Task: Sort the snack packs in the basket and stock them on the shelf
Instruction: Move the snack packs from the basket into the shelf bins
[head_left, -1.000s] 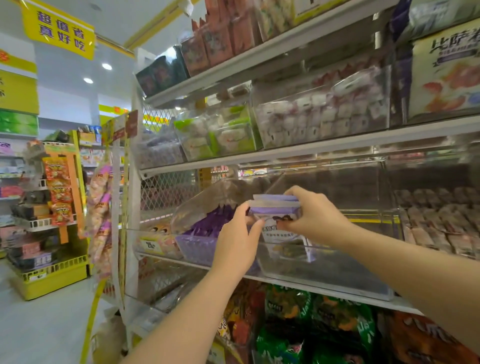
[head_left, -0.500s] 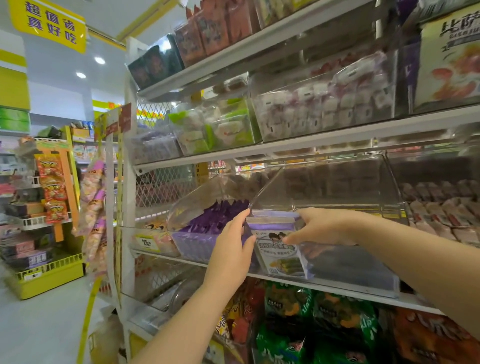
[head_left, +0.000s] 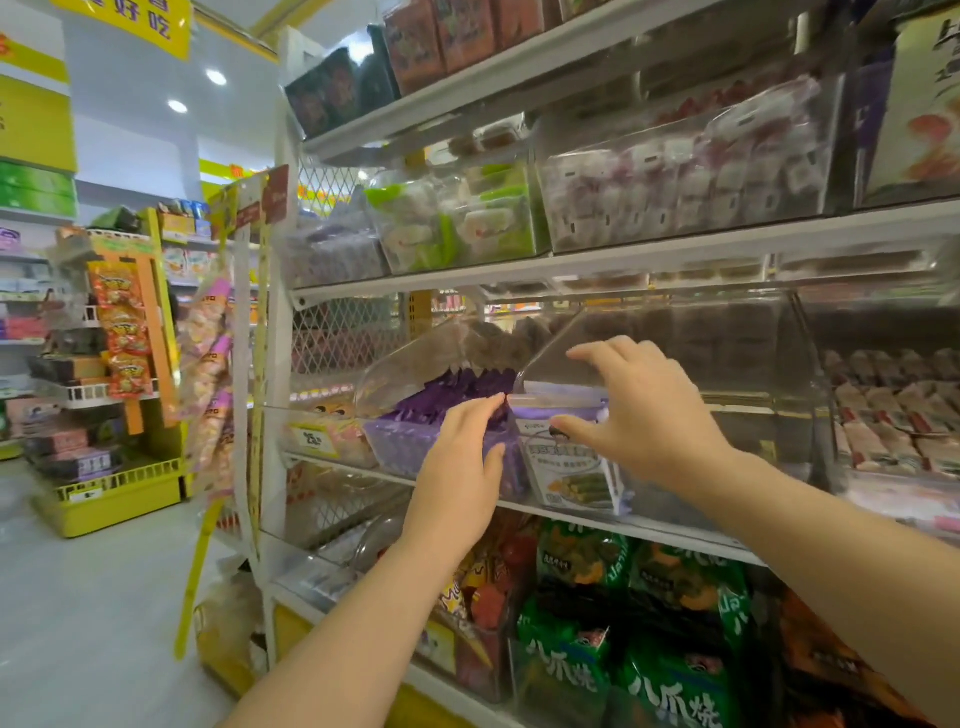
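A stack of white-and-purple snack packs (head_left: 574, 470) stands upright at the left end of a clear acrylic bin (head_left: 727, 415) on the middle shelf. My right hand (head_left: 644, 415) hovers over the packs with its fingers spread; the thumb touches the top pack's purple edge and the forefinger points up by the raised lid. My left hand (head_left: 462, 467) is flat with straight fingers, its tips by the wall between this bin and the bin of purple packets (head_left: 441, 400). The basket is out of view.
The white shelf rail (head_left: 649, 532) runs under the bins. Green and red snack bags (head_left: 639, 623) fill the shelf below. More clear bins with wrapped sweets (head_left: 675, 176) sit above and to the right. An aisle floor and a yellow display rack (head_left: 119, 499) lie to the left.
The packs went down from in front of the bin into its left end. My right hand let go and spread its fingers above them. My left hand came off the stack's side.
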